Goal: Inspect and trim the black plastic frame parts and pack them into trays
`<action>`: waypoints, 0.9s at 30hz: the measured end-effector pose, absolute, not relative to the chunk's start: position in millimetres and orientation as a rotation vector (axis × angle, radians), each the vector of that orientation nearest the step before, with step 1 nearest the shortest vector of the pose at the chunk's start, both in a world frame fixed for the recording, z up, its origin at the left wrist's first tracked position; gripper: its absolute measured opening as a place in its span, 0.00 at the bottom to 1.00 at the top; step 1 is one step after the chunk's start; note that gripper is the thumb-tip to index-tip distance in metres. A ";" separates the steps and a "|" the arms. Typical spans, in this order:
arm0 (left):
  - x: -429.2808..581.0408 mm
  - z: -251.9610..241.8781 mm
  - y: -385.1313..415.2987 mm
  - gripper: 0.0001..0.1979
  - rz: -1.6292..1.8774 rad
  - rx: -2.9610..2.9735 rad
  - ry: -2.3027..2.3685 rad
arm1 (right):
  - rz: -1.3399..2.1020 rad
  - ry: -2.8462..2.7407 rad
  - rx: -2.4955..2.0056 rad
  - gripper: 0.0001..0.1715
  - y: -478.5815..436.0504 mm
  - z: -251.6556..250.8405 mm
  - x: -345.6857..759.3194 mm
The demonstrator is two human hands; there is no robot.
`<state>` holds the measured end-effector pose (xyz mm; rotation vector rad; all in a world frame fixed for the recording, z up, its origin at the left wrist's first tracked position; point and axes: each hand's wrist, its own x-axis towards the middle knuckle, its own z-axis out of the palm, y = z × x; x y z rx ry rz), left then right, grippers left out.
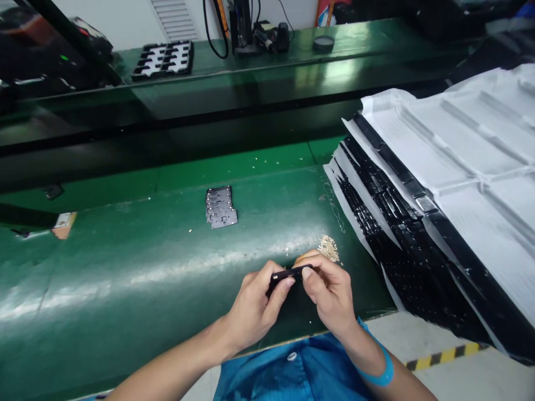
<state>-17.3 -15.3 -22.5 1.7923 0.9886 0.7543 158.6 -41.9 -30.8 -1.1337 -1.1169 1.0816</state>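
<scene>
As you face 1 green bench (125,239), 1 raised green shelf (376,47) runs across its far side. On your right, 1 stack of trays (472,128): black, with white sheets between, layers too bunched to count. It juts over the bench's right side and blocks your view of the surface under it. Up on the shelf: 1 black-and-white tray (165,58) at left, 1 round dark dish (324,43) right of centre. Your 2 hands meet near the front edge: left hand (254,306), right hand (332,292). Mid-bench, 1 overlapping row of flat dark plates (221,208), at least 5; overlap spoils an exact tally. Between your hands, above the near bench: 1 thin black part (288,273). Left thumb and fingers pinch its left end; right thumb and fingertips close on the right. Your fingers hide some of it. Just beyond the right hand, 1 pile of tan bits (329,249), too small to count; a few strays lie apart.
</scene>
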 end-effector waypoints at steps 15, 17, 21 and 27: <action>-19.3 -20.5 -15.5 0.11 0.705 1.748 1.029 | 1.001 -1.286 -1.209 0.12 -38.3 -27.4 169.7; -18.5 -19.0 -15.4 0.11 0.697 1.766 1.035 | 0.960 -1.319 -1.227 0.12 -36.6 -26.2 171.0; -18.2 -15.1 -15.2 0.11 0.684 1.793 1.045 | 0.948 -1.348 -1.256 0.13 -34.2 -23.8 171.9; -20.2 -13.5 -16.4 0.12 0.660 1.793 1.043 | 1.024 -1.308 -1.251 0.13 -32.9 -21.6 173.0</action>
